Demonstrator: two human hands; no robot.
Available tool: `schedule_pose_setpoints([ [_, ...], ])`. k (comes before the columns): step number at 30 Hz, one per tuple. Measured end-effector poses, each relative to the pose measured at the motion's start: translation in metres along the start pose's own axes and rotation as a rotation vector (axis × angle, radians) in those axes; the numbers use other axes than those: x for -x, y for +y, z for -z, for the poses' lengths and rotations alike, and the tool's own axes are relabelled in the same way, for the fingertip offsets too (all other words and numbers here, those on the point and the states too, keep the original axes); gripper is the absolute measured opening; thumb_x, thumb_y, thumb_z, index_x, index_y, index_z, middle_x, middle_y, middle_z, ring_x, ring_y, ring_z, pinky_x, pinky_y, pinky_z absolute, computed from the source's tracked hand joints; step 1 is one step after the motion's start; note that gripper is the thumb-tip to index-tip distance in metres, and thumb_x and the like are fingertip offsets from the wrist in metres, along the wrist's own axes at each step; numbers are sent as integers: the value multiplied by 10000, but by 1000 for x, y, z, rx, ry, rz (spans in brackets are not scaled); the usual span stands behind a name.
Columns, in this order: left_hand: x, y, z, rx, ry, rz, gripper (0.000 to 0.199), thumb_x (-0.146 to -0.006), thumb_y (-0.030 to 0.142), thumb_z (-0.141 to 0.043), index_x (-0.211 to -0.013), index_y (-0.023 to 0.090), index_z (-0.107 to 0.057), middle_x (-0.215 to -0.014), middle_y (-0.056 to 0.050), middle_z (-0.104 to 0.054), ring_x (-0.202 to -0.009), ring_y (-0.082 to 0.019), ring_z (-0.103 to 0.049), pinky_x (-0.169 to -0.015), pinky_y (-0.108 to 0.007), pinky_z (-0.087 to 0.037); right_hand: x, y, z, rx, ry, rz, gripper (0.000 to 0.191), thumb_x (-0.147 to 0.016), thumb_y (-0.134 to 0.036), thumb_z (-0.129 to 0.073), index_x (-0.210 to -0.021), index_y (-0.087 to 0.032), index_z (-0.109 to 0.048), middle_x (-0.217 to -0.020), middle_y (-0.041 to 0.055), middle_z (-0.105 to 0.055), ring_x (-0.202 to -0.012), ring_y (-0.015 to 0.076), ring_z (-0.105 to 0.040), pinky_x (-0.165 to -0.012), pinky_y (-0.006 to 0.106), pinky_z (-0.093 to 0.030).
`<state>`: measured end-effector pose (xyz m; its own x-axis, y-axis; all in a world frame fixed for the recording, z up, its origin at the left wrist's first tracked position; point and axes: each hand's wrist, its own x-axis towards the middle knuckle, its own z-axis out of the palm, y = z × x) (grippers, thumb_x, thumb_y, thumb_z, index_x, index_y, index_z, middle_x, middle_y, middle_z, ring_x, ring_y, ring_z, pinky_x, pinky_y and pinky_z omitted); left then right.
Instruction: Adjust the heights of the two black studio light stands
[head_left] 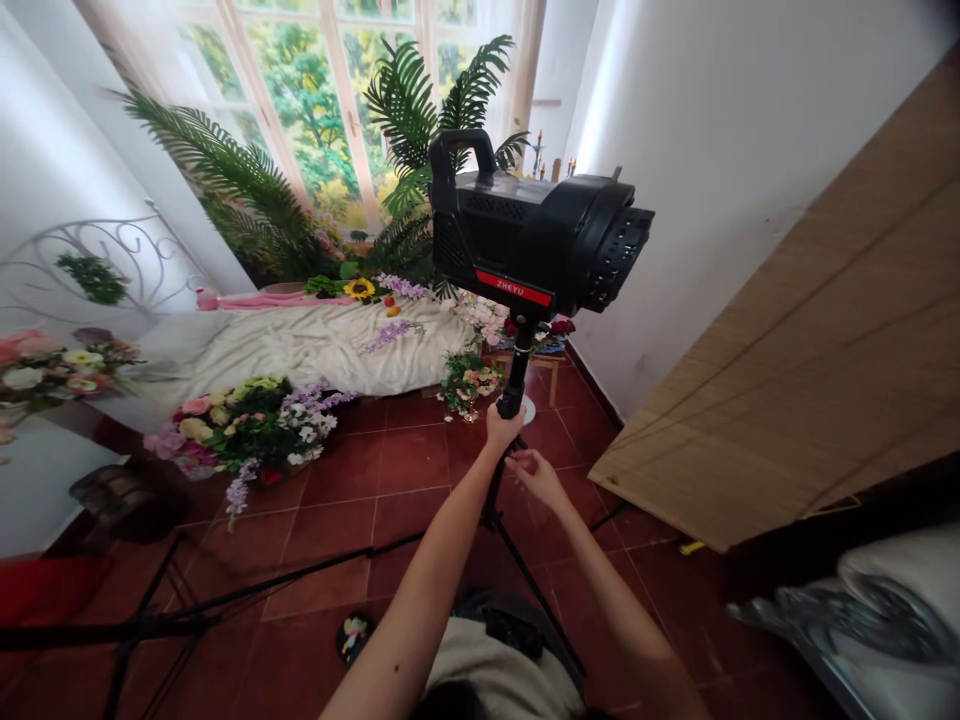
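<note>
Presently, the left hand (505,428) has its fingers closed around the stand (516,372), just below the black lamp (502,240) mounted on top. The right hand (541,480) has its fingers partly curled beside the stand; whether they pinch something, I cannot tell. Any adjusting there would call for steady left support.

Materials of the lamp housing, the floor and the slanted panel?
Lamp housing: likely black plastic, satin; moulded vents, soft sheen. Floor: dark red tile, probably ceramic, low gloss; grout lines. Slanted panel: tan, matte, maybe bamboo or wood; fine streaks.
</note>
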<state>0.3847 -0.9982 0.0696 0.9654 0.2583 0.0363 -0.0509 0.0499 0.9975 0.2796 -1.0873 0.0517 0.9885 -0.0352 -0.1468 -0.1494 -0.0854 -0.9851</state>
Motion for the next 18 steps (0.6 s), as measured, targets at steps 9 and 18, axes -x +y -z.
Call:
schedule_pose_setpoints([
  [9, -1, -4, 0, -54, -21, -67, 206, -609, 274, -712, -544, 131, -578, -524, 7, -547, -520, -87, -501, -509, -192, -397, -1, -19, -5, -22, 228, 204, 332, -739, -435, -696, -942, -185, -614, -856, 59, -651, -666, 159, -583, -623, 280, -520],
  [18, 1, 5, 2, -58, -62, -32, 221, -626, 289, -731, -566, 115, -608, -543, -9, -574, -528, -94, -524, -506, -198, -414, 34, 8, -13, 312, 148, 372, 227, -825, -294, -540, -1002, -265, -680, -1361, 83, -408, -1100, 231, -518, -906, 380, -485],
])
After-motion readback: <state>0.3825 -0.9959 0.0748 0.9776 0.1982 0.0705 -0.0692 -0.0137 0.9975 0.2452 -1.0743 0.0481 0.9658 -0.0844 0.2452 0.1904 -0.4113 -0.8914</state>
